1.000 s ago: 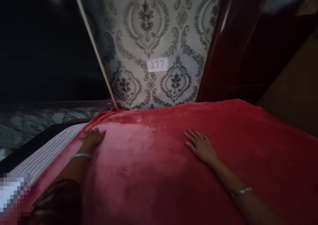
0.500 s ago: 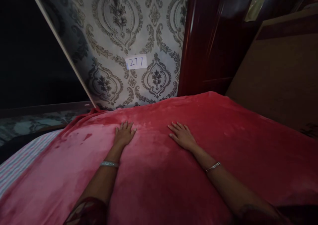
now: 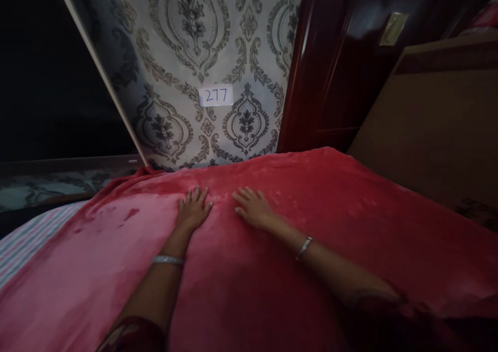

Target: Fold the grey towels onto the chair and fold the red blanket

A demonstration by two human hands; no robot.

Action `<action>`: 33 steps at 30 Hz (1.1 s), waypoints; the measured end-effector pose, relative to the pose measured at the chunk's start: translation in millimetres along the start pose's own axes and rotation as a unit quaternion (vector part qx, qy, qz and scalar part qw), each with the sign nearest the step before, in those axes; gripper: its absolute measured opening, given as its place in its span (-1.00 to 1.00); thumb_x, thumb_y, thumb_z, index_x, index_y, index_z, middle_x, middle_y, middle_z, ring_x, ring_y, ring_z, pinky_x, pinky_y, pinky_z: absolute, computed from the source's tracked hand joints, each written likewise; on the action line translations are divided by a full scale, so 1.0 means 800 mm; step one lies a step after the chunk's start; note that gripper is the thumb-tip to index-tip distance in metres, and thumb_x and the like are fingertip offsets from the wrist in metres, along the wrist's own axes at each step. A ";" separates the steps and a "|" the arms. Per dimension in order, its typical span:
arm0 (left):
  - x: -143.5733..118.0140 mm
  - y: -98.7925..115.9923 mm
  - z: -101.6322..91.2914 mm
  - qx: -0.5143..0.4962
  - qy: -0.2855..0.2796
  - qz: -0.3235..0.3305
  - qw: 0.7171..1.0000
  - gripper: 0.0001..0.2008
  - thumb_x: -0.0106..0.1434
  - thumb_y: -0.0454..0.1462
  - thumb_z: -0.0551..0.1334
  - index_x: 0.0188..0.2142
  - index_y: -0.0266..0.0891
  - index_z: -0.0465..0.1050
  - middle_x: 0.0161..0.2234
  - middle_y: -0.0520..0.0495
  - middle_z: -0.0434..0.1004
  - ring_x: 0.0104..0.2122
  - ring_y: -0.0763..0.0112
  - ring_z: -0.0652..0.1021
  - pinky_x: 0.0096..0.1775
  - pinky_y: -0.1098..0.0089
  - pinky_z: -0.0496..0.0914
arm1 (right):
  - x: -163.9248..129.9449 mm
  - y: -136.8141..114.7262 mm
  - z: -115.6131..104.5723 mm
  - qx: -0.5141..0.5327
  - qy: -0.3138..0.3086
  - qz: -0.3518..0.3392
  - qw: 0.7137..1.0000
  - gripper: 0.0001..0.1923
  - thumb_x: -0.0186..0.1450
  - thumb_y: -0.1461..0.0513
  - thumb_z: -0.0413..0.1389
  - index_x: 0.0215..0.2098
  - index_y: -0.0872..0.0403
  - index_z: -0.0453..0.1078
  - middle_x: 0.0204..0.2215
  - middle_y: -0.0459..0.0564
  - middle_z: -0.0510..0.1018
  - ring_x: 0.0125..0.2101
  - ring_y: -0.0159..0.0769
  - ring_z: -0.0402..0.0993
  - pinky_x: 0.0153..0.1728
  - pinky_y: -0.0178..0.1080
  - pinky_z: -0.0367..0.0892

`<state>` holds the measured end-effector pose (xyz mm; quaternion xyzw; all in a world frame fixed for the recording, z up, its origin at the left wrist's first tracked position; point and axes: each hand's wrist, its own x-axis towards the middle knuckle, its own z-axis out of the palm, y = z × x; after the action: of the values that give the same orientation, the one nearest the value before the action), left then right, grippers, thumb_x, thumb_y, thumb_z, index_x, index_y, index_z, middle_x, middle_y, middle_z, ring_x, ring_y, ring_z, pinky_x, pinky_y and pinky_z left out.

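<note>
A plush red blanket (image 3: 241, 269) is spread over the surface before me, pinkish on the left where the nap lies differently and deeper red on the right. My left hand (image 3: 193, 208) rests flat on it, left of the middle, with fingers spread. To its right, my right hand (image 3: 253, 207) is also stretched out over the blanket, fingers apart and pointing to the upper left. A bangle circles each wrist. Neither hand grips anything.
Patterned wallpaper (image 3: 175, 77) with a paper label (image 3: 216, 95) reading 277 rises behind the blanket. A large dark screen (image 3: 58, 82) stands left, above a striped cloth (image 3: 35, 238). At right are a dark red door (image 3: 330, 72) and a big cardboard box (image 3: 439, 118).
My right hand has slid left across the blanket, closer to my left hand. My left hand stays in nearly the same place. The view has shifted slightly.
</note>
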<state>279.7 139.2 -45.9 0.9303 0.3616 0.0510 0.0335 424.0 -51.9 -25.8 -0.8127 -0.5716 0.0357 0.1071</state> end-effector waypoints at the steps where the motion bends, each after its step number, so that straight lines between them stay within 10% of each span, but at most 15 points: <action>1: 0.000 -0.002 0.000 -0.002 0.001 0.014 1.000 -0.35 0.43 -0.01 -0.10 0.45 -0.07 -0.09 0.48 -0.12 -0.25 0.43 -0.05 -0.08 0.30 -0.25 -0.01 | 0.010 -0.018 0.005 0.009 -0.002 -0.046 0.999 -0.42 0.50 0.04 -0.15 0.43 -0.01 0.05 0.44 0.06 -0.02 0.41 0.00 -0.16 0.33 0.23 -0.14; 7: 0.001 -0.009 0.003 0.032 -0.030 0.060 0.997 -0.44 0.44 -0.16 -0.15 0.40 0.00 0.07 0.44 -0.03 -0.04 0.43 0.06 -0.05 0.28 -0.32 -0.06 | 0.053 -0.030 0.030 0.008 -0.024 -0.141 0.990 -0.41 0.50 -0.06 -0.15 0.43 -0.11 0.03 0.42 -0.14 0.04 0.40 -0.19 -0.09 0.37 0.02 -0.16; 20: 0.006 -0.008 0.007 0.034 -0.022 0.045 0.998 -0.43 0.44 -0.16 -0.14 0.40 -0.04 0.08 0.43 -0.06 0.00 0.42 0.04 0.02 0.29 -0.29 -0.02 | 0.012 0.251 -0.022 -0.065 0.003 0.255 0.965 -0.40 0.51 0.00 -0.26 0.46 -0.05 -0.05 0.45 0.05 -0.08 0.42 -0.02 -0.17 0.31 0.22 -0.08; 33: 0.011 -0.009 0.006 0.037 0.003 0.045 0.998 -0.40 0.41 -0.07 -0.12 0.39 -0.10 0.11 0.42 -0.11 0.04 0.40 -0.02 0.06 0.26 -0.31 0.04 | 0.005 0.253 -0.027 -0.017 0.042 0.260 0.964 -0.43 0.51 0.04 -0.22 0.43 -0.01 0.06 0.44 0.05 -0.02 0.42 -0.04 -0.17 0.33 0.26 -0.18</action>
<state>282.0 149.9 -51.0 0.9462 0.3209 0.0416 -0.0045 616.0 -116.3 -48.2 -0.9360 -0.3358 0.0180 0.1041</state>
